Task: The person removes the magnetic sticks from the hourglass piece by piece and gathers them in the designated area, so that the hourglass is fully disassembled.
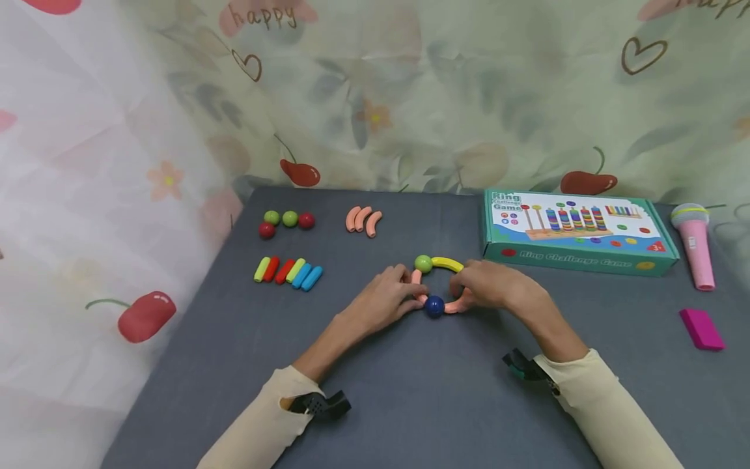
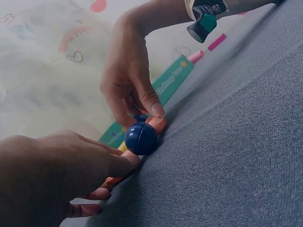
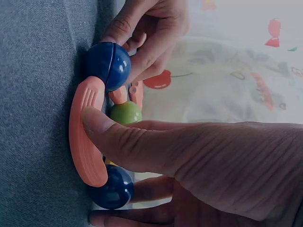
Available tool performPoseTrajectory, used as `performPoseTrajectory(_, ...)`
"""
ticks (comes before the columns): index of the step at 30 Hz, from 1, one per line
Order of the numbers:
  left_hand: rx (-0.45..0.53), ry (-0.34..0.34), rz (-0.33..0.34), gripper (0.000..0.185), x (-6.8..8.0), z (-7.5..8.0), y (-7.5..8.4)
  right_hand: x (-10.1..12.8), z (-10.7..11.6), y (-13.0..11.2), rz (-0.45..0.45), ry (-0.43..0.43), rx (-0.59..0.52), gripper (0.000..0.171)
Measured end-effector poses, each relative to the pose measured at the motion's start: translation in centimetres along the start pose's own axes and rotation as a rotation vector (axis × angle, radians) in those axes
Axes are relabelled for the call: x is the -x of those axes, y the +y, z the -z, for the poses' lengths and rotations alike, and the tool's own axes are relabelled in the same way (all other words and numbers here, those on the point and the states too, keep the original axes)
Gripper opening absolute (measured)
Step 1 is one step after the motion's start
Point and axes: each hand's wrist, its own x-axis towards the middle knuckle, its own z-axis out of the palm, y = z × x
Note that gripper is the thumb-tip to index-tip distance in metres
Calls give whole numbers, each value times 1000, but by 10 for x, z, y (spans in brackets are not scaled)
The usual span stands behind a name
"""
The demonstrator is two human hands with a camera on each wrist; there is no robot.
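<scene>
A small ring of balls and curved sticks lies on the table. Its front is a dark blue ball, its far left a green ball, with a yellow curved stick along the back. My left hand pinches the pink curved stick on the left, fingertips right at the front blue ball. On the opposite side my right hand grips another pink curved stick, thumb on its near face. A second blue ball sits at that stick's end, by the right fingers.
Several loose green and red balls, pink curved sticks and short coloured sticks lie left and behind. A green game box stands back right, beside a pink toy microphone and a magenta block. Printed cloth hangs behind.
</scene>
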Motion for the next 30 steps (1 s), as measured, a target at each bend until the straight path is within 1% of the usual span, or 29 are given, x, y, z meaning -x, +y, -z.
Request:
performPoseTrajectory(4, -9, 9, -14, 25, 2, -1, 0, -2, -3, -3, -12, 19, 4, 36)
performPoseTrajectory(7, -13, 18, -35, 23, -1, 1, -2, -2, -1, -4, -20, 46, 3, 37)
performPoseTrajectory(9, -24, 5, -47, 22, -3, 2, -4, -3, 1, -4, -38, 42, -3, 38)
performPoseTrajectory(12, -9, -35, -46, 23, -4, 5, -6, -4, 2, -4, -64, 21, -2, 39)
performPoseTrajectory(15, 20, -67, -19, 24, -3, 10, -8, -5, 1, -4, -80, 27, -2, 40)
performPoseTrajectory(18, 32, -84, 1, 25, -3, 13, -10, -6, 0, -4, -80, 57, 11, 43)
performPoseTrajectory(21, 29, -79, 20, 25, -3, 14, -11, -8, -2, -6, -97, 76, 27, 41)
performPoseTrajectory(25, 36, -59, 44, 24, -3, 14, -11, -11, -3, -10, -129, 62, 43, 35)
performPoseTrajectory(27, 53, -67, 62, 24, -2, 14, -11, -12, -3, -11, -132, 50, 45, 35)
performPoseTrajectory(30, 74, -95, 106, 26, 0, 18, -12, -14, -4, -11, -121, 45, 43, 37)
